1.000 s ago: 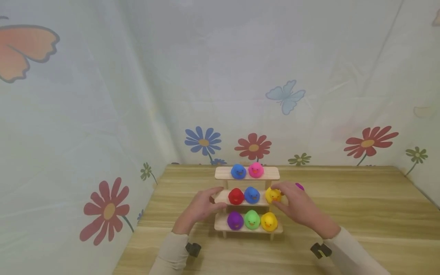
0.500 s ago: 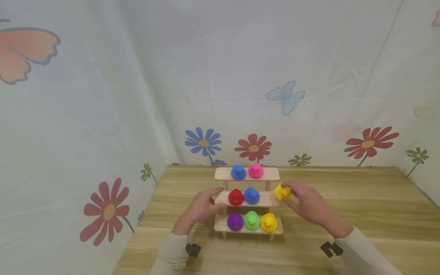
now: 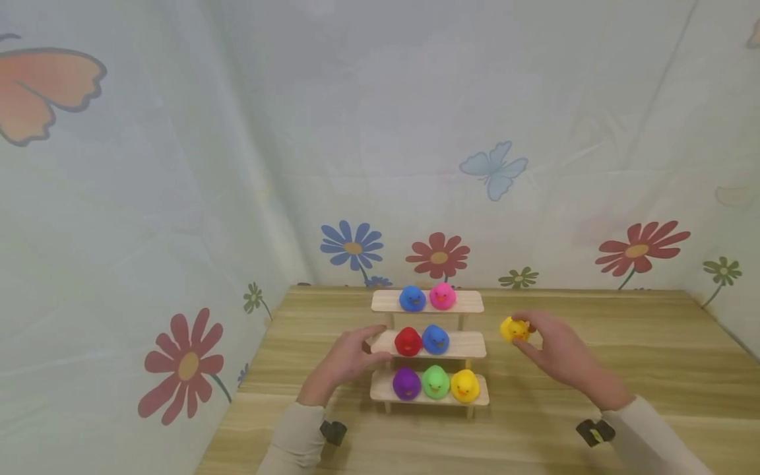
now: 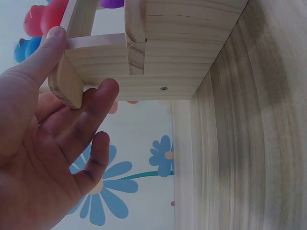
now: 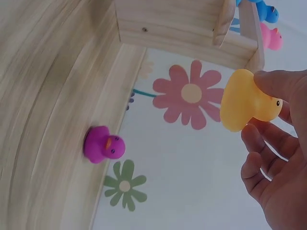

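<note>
My right hand (image 3: 561, 349) pinches a yellow rubber duck (image 3: 514, 329) between thumb and fingers, off the right side of a three-tier wooden stand (image 3: 469, 345). In the right wrist view the same yellow duck (image 5: 244, 101) is up in the air, apart from the stand. My left hand (image 3: 350, 356) grips the left end of the middle shelf; the left wrist view has the thumb on one side of the shelf end (image 4: 67, 86) and fingers on the other. A red duck (image 3: 408, 342) and a blue duck (image 3: 436, 339) sit on that shelf.
Blue (image 3: 412, 299) and pink (image 3: 443, 297) ducks stand on the top shelf. Purple (image 3: 406, 384), green (image 3: 436, 382) and yellow (image 3: 465, 386) ducks line the bottom shelf. A magenta duck (image 5: 103, 144) sits on the table, hidden in the head view. A flowered curtain (image 3: 380, 132) backs the table.
My right hand has lifted the yellow duck off the middle shelf and carried it to the right. The magenta duck has gone behind that hand in the head view. My left hand stays put.
</note>
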Tool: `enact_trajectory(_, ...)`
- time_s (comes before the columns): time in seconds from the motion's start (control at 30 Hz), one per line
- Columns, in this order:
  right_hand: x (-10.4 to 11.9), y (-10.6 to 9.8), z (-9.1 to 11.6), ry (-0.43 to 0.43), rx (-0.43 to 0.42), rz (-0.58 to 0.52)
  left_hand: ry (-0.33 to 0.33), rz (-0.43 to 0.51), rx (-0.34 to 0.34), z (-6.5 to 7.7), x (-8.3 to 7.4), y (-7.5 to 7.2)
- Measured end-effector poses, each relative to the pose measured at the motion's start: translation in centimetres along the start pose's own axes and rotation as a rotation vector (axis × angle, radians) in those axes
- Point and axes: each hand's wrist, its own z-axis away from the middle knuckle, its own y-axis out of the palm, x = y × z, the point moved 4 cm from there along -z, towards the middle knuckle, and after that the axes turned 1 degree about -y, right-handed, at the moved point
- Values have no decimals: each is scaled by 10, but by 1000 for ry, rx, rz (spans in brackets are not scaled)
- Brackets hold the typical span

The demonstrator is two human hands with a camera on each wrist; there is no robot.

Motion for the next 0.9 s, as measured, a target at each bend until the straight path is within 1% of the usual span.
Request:
enact_trajectory(0.13,-10,-3,4,72,44,0,-12,-2,3,0,0,0)
enact_trajectory(0.23,-17,-4,7,110,65,-2,-15,-1,3,0,0,-1)
enact_trajectory(0.4,-32,-3,13,118,65,-5,-15,2,1,1,-1,0)
enact_trajectory(0.57,-45,-4,17,135,88,-8,-21,5,1,2,0,1)
enact_trajectory(0.67,-52,-5,19,143,96,-4,-26,2,-2,2,0,1)
enact_trajectory(0.9,-64,-5,24,151,115,-9,-13,0,-6,1,-1,0)
